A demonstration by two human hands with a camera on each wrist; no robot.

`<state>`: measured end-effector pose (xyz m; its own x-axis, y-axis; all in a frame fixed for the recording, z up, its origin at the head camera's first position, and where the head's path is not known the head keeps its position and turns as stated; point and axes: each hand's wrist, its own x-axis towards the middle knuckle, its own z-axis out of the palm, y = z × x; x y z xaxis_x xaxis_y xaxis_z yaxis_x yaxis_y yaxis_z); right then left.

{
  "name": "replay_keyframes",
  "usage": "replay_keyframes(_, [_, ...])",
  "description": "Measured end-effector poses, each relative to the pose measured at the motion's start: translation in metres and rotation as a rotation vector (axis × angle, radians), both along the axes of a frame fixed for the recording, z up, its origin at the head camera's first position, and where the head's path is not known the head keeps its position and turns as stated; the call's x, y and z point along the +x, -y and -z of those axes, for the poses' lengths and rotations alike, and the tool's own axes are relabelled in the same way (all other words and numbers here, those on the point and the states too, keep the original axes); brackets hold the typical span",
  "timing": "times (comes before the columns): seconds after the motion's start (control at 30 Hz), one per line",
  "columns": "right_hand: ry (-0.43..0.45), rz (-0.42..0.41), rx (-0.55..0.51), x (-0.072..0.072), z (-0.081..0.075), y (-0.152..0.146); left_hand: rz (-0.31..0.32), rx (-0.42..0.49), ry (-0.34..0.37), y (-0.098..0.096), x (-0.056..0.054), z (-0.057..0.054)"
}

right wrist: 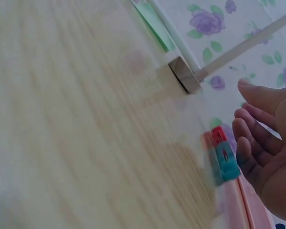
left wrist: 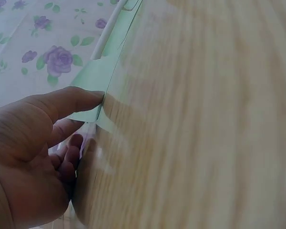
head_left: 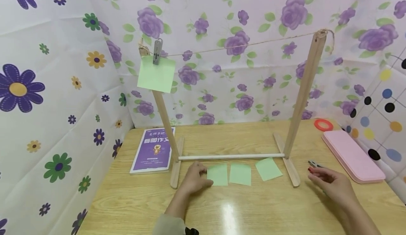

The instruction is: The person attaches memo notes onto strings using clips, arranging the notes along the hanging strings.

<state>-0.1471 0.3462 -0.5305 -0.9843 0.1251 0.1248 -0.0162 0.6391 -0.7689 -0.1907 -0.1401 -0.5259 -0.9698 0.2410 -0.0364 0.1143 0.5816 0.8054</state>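
My left hand point(head_left: 194, 179) is at the left edge of the leftmost green sticky note point(head_left: 218, 174), its thumb tip at the near corner and a gap between thumb and forefinger. Two more notes, a middle one point(head_left: 240, 174) and a tilted right one point(head_left: 269, 169), lie to its right. My right hand point(head_left: 333, 184), fingers loosely bent, hovers over small clips by the pink case; a grey clip point(head_left: 314, 164) and a red-and-teal clip point(right wrist: 224, 153) show. Another green note point(head_left: 157, 73) hangs from the string by a grey clip point(head_left: 157, 51).
A wooden frame with a left post point(head_left: 165, 122), right post point(head_left: 302, 97) and white crossbar point(head_left: 233, 156) stands behind the notes, twine point(head_left: 241, 46) strung across its top. A purple book point(head_left: 153, 150) lies left; a pink case point(head_left: 353, 156) and red ring point(head_left: 323, 125) lie right.
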Motion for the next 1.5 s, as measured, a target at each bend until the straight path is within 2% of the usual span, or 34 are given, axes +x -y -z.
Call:
replay_keyframes(0.13, [-0.037,0.032,0.116,0.008,0.004,-0.013,0.010,0.009,-0.004,0.000,0.002,0.001])
replay_keyframes(0.27, [-0.044,0.012,0.196,0.011,0.008,-0.020,0.023,0.002,-0.030,0.000,0.004,0.001])
replay_keyframes(0.4, [0.012,-0.034,0.180,0.010,0.010,-0.021,0.037,0.010,-0.029,0.001,0.005,-0.002])
replay_keyframes(0.6, [0.023,-0.066,0.155,0.009,0.011,-0.019,0.047,0.037,-0.019,0.002,0.006,-0.002])
replay_keyframes(0.7, [0.065,-0.058,0.148,0.011,0.010,-0.019,0.040,0.028,-0.011,0.002,0.007,0.000])
replay_keyframes(0.87, [0.202,-0.055,0.230,0.012,0.009,-0.023,0.040,0.028,-0.011,0.003,0.009,0.002])
replay_keyframes(0.97, [0.238,-0.064,0.257,0.010,0.009,-0.025,0.044,0.026,-0.017,0.003,0.009,0.002])
replay_keyframes(1.27, [0.154,-0.074,0.260,0.012,0.008,-0.022,0.064,0.002,-0.036,0.005,0.006,0.001])
replay_keyframes(1.5, [0.111,-0.116,0.320,0.001,0.004,-0.014,0.067,0.016,-0.043,0.005,0.004,0.001])
